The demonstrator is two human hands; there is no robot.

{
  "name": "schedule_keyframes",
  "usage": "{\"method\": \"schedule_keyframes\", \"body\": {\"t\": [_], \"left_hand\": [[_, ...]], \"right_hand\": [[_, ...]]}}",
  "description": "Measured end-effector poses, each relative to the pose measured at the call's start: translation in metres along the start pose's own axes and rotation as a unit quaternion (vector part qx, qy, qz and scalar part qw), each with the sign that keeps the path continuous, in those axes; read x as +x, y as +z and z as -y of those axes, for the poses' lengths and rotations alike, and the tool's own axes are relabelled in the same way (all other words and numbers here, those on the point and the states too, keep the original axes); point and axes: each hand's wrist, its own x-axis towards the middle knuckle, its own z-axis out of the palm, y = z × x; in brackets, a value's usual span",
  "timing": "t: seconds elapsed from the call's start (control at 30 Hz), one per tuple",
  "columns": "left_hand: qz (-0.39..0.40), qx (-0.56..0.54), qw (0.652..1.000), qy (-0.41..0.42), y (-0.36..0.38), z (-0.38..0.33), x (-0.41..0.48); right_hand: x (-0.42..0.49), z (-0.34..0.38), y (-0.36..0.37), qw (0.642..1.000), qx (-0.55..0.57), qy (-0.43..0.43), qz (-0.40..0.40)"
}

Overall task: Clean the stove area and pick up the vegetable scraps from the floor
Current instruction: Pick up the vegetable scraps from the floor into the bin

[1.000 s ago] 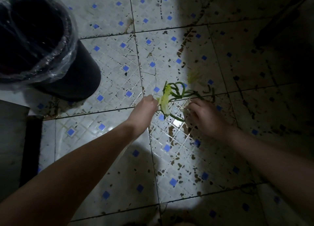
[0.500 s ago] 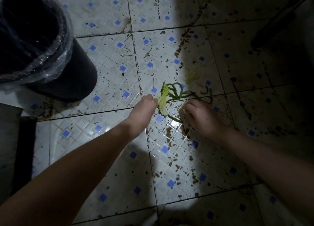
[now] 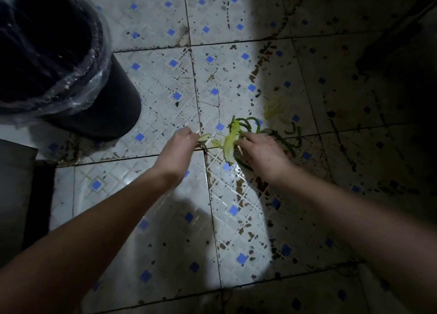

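While both arms reach down to the tiled floor [image 3: 165, 82], the pale yellow-green leaf scrap [image 3: 229, 143] lies lengthwise away from the person, tangled with dark green stems [image 3: 250, 124]. Right hand [image 3: 264, 153] presses fingers onto it, unclosed; left hand [image 3: 182, 145] pinches a small pale scrap [image 3: 204, 137].
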Motion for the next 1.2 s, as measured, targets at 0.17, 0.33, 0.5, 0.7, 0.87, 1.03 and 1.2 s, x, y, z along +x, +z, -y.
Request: {"method": "schedule_keyframes", "body": {"t": [0.17,0.33,0.5,0.7,0.87,1.03,1.2], "left_hand": [[-0.003,0.003,1.0,-0.005,-0.002,0.008,-0.008],[0.008,-0.002,1.0,-0.009,-0.001,0.01,-0.013],[0.015,-0.015,1.0,-0.005,-0.001,0.007,-0.015],[0.013,-0.02,1.0,0.005,-0.001,0.006,-0.015],[0.003,-0.02,1.0,0.004,-0.001,0.008,-0.014],[0.003,-0.015,1.0,0.006,-0.002,0.01,-0.014],[-0.002,-0.021,1.0,0.015,-0.001,0.011,-0.013]], "right_hand": [[0.018,0.003,-0.001,0.999,-0.021,-0.041,0.027],[0.028,0.001,0.007,0.996,-0.055,-0.051,0.055],[0.027,-0.004,0.005,0.994,-0.086,-0.058,0.014],[0.02,-0.004,0.005,0.997,-0.064,-0.039,-0.015],[0.02,-0.007,0.002,0.997,-0.061,-0.028,-0.049],[0.025,-0.003,-0.003,0.995,-0.024,0.022,-0.09],[0.034,0.003,0.003,0.999,-0.02,0.029,-0.033]]}}
